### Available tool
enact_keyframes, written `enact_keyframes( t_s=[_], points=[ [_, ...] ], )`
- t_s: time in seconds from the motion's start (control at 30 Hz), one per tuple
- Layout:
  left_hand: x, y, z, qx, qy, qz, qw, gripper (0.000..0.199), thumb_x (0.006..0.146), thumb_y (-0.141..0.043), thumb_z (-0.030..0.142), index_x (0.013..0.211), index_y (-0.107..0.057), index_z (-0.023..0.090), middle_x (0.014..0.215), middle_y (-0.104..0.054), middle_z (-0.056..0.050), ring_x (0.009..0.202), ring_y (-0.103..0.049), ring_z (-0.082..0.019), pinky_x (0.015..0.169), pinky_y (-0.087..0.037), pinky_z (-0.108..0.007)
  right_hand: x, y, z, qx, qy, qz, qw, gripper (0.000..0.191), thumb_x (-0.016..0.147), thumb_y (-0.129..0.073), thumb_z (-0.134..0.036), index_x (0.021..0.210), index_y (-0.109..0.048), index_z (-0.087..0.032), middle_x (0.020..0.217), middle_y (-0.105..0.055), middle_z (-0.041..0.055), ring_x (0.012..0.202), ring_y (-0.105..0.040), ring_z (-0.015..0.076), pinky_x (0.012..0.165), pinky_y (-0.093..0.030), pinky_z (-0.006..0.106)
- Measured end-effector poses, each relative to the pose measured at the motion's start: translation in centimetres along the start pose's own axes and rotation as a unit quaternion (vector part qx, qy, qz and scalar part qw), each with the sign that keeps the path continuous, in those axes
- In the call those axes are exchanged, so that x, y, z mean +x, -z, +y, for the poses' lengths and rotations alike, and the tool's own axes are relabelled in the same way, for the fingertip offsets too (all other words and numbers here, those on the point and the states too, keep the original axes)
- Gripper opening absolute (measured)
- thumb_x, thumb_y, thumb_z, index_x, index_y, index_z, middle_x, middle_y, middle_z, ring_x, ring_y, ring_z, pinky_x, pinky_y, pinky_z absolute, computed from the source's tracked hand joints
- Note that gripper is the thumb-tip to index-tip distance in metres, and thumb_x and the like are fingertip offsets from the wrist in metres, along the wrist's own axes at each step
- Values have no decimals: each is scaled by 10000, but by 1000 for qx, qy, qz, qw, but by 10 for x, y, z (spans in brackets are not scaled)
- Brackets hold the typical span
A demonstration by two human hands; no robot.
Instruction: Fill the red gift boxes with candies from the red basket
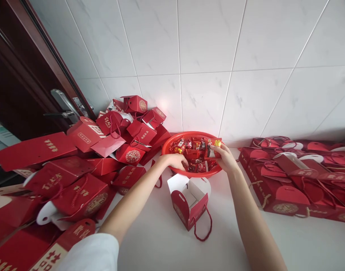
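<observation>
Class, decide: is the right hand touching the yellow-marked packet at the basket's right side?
Touching. The head view shows the right hand holding the packet, its thumb overlapping the printed face.

Arms (138, 199) extended forward; left hand (178, 162) curled, right hand (225, 157) pinching.

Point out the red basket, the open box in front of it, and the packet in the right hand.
Basket (191, 134), head view: its back rim.
Box (181, 210), head view: its outer wall, picture-left.
Packet (210, 150), head view: its printed face.
</observation>
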State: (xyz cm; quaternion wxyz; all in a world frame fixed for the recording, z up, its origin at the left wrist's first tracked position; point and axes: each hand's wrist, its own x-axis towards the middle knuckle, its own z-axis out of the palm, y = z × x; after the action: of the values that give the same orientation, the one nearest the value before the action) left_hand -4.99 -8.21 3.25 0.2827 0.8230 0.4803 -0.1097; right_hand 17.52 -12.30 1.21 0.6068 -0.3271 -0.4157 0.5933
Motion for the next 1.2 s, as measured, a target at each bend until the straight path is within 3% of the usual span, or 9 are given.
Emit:
enact_keyframes(
  t_s=[0.1, 0.2, 0.33, 0.5, 0.77, 0.97, 1.1, 1.2],
  points=[
    [13, 0, 6, 19, -6, -17, 1000, 445, 592, -701, 165, 1016, -798, 260, 1087, -782, -32, 854, -712, -221, 659, -503, -226, 1, 1, 1, -8, 3, -1, 1000, 354, 579, -870, -351, 868, -705, -232, 912, -768, 17, 886, -709, 242, 708, -603, 329],
    [22, -7, 5, 5, -30, -1, 1000, 406, 618, -627, 98, 959, -804, 230, 959, -796, -35, 756, -700, -198, 625, -490, -229, 2, 2, 2, -12, 5, 1, 1000, 350, 599, -861, -350, 889, -705, -231, 940, -767, 19, 906, -702, 233, 721, -598, 316],
    [32, -15, -7, -38, -47, 63, 996, 375, 701, -532, 66, 950, -792, 171, 885, -789, -56, 743, -707, -182, 645, -504, -227, 3, 3, 3, -8, 2, 5, 1000, 332, 608, -855, -340, 885, -711, -227, 942, -768, 27, 900, -701, 229, 697, -593, 300],
    [37, -13, -17, -96, -64, 142, 983, 346, 761, -529, 73, 985, -779, 155, 995, -786, -70, 865, -726, -190, 770, -535, -244, 3, 4, 4, -14, 5, 6, 1000, 318, 611, -852, -338, 879, -720, -229, 944, -771, 23, 857, -704, 219, 624, -589, 281],
    [28, -10, -8, -175, -82, 232, 953, 257, 832, -549, 121, 955, -773, 153, 1092, -768, -78, 1076, -691, -227, 947, -516, -298, 2, 3, 2, -6, 2, -5, 1000, 318, 618, -860, -353, 884, -734, -233, 927, -776, 25, 873, -718, 237, 663, -615, 305],
    [26, -10, -6, -226, -49, 253, 940, 303, 896, -485, 128, 1055, -740, 160, 1089, -753, -74, 902, -701, -192, 829, -557, -315, 2, 9, 0, 20, -8, -6, 1000, 317, 612, -870, -341, 868, -726, -222, 874, -759, 16, 818, -702, 209, 647, -621, 303],
    [15, -9, -2, -247, -98, 269, 926, 283, 909, -496, 165, 1037, -749, 161, 1088, -747, -69, 979, -675, -198, 935, -514, -342, 3, 14, -2, 24, -22, -32, 999, 324, 618, -870, -346, 876, -722, -218, 836, -750, 5, 775, -682, 198, 647, -629, 337],
    [-7, -7, 7, -243, -147, 245, 927, 286, 918, -513, 212, 1081, -741, 157, 1093, -739, -75, 985, -664, -196, 928, -502, -336, 0, 14, -5, 16, -33, -57, 998, 332, 626, -867, -353, 900, -737, -218, 809, -745, 1, 719, -667, 185, 642, -621, 346]
  ],
)
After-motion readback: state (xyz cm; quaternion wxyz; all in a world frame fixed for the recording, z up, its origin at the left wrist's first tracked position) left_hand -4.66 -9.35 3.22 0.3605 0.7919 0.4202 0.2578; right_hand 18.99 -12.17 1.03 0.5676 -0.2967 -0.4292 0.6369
